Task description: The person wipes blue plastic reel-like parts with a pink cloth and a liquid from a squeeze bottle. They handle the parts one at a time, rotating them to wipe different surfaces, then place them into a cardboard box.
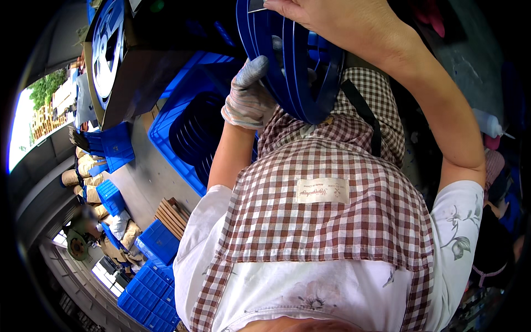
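A stack of several blue plastic reels stands on edge in front of my checked apron. My left hand, in a grey knit glove, presses against the stack's left face with the fingers curled on it. From above, my bare right hand grips the upper rim of the reels. Both forearms reach up from my shoulders to the stack. The far side of the reels is hidden by my right hand and wrist.
A blue crate with more dark blue reels stands left of my left arm. A cardboard box with a blue-and-white reel sits upper left. Blue crates, a wooden pallet and sacks lie on the floor. A white squeeze bottle is at right.
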`<state>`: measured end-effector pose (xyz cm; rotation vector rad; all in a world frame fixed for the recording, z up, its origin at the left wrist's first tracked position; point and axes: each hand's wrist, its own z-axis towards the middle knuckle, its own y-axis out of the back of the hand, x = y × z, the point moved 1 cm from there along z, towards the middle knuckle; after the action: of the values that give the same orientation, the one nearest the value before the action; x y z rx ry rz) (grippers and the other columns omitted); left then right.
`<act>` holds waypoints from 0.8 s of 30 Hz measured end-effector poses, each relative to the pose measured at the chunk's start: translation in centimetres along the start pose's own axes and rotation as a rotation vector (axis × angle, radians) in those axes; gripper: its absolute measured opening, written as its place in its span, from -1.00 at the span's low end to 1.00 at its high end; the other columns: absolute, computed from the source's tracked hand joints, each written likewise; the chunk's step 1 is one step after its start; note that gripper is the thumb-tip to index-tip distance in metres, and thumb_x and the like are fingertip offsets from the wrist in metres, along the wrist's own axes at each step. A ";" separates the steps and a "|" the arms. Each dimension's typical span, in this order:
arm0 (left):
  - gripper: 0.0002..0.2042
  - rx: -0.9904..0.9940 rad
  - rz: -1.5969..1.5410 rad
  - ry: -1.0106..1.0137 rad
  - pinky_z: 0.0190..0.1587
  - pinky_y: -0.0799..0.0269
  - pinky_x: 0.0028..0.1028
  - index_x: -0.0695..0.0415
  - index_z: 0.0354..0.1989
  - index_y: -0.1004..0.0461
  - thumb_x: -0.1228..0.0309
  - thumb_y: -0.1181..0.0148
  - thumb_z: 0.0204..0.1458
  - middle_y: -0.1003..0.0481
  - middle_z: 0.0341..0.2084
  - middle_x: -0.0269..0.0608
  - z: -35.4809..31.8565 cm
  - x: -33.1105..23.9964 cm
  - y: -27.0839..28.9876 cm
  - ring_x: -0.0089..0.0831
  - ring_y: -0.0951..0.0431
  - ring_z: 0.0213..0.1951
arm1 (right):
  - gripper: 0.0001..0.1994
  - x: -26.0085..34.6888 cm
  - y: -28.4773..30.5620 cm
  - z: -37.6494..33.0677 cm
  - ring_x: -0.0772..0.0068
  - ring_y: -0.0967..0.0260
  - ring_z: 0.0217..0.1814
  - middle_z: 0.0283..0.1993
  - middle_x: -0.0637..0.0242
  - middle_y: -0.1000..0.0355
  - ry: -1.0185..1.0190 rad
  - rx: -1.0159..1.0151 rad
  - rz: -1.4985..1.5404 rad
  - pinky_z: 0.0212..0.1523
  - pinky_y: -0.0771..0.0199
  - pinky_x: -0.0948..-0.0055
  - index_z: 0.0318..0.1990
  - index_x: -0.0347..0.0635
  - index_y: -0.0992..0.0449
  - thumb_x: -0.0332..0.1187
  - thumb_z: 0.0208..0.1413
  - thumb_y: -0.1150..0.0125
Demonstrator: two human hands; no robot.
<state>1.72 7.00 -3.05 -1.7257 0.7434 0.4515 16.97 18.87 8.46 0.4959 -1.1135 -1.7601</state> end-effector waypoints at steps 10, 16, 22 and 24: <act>-0.38 -0.033 -0.032 -0.015 -0.02 -0.51 0.02 0.21 0.09 -0.35 0.13 -0.34 -0.13 -0.51 -0.14 0.07 -0.1 0.0 0.1 0.06 -0.56 -0.13 | -0.81 0.8 0.3 0.1 0.22 -0.45 -0.39 -0.43 0.18 -0.39 0.102 0.113 0.076 -0.39 -0.47 0.30 -0.43 -0.17 -0.57 -0.26 0.07 -0.17; -0.41 0.005 -0.042 -0.004 0.01 -0.46 0.05 0.21 0.10 -0.36 0.18 -0.32 -0.11 -0.50 -0.11 0.09 0.0 -0.2 0.7 0.05 -0.56 -0.13 | -0.78 -0.6 0.9 0.3 0.11 -0.48 -0.25 -0.34 0.11 -0.48 -0.044 -0.050 0.386 -0.21 -0.49 0.26 -0.22 -0.20 -0.59 -0.28 0.07 -0.18; -0.48 -0.036 -0.092 -0.054 0.04 -0.46 -0.02 0.21 0.06 -0.39 0.22 -0.29 -0.05 -0.49 -0.08 0.05 0.1 0.1 1.3 -0.03 -0.52 -0.04 | -0.79 -0.7 -1.7 1.2 0.08 -0.47 -0.26 -0.34 0.10 -0.48 -0.083 -0.068 0.407 -0.22 -0.48 0.25 -0.24 -0.21 -0.58 -0.28 0.07 -0.19; -0.49 -0.058 -0.071 -0.064 0.04 -0.47 -0.07 0.22 0.06 -0.39 0.21 -0.29 -0.05 -0.49 -0.08 0.04 0.0 -0.1 1.7 -0.07 -0.52 -0.02 | -0.79 -0.7 -2.4 1.4 0.06 -0.47 -0.26 -0.33 0.08 -0.48 -0.082 -0.107 0.542 -0.22 -0.47 0.23 -0.25 -0.21 -0.58 -0.28 0.08 -0.19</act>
<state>0.43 6.73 -4.18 -1.7779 0.6267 0.4814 15.06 20.42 7.06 0.0426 -1.0796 -1.3592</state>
